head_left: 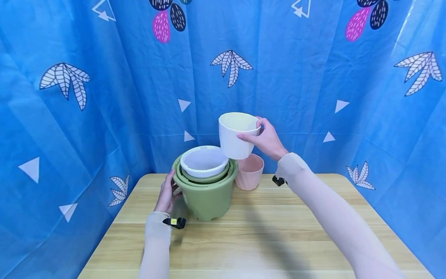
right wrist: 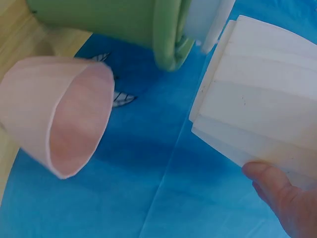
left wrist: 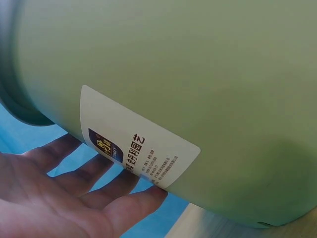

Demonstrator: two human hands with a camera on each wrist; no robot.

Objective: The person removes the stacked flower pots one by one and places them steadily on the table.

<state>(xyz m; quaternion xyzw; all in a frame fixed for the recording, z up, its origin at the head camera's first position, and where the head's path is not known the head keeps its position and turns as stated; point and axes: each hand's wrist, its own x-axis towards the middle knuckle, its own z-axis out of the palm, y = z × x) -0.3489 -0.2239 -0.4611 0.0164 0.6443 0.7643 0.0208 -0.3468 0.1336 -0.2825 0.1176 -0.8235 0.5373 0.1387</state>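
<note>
My right hand [head_left: 266, 137] pinches the rim of a white flowerpot [head_left: 234, 141], thumb outside and fingers over the edge. The pot hangs upright in the air, up and to the right of a nested stack. In that stack a large green flowerpot [head_left: 209, 201] is outermost, with a smaller green pot [head_left: 205, 181] inside and a white-rimmed pot [head_left: 189, 170] innermost. My left hand [head_left: 166, 195] rests against the left side of the large green pot. In the left wrist view its extended fingers [left wrist: 133, 208] touch the wall beside a printed label [left wrist: 138, 139].
A pink flowerpot [head_left: 251, 176] stands upright just right of the green stack, partly behind it. The stack stands on a wooden table [head_left: 299, 224]. Blue patterned curtains [head_left: 299, 89] hang around the back and sides.
</note>
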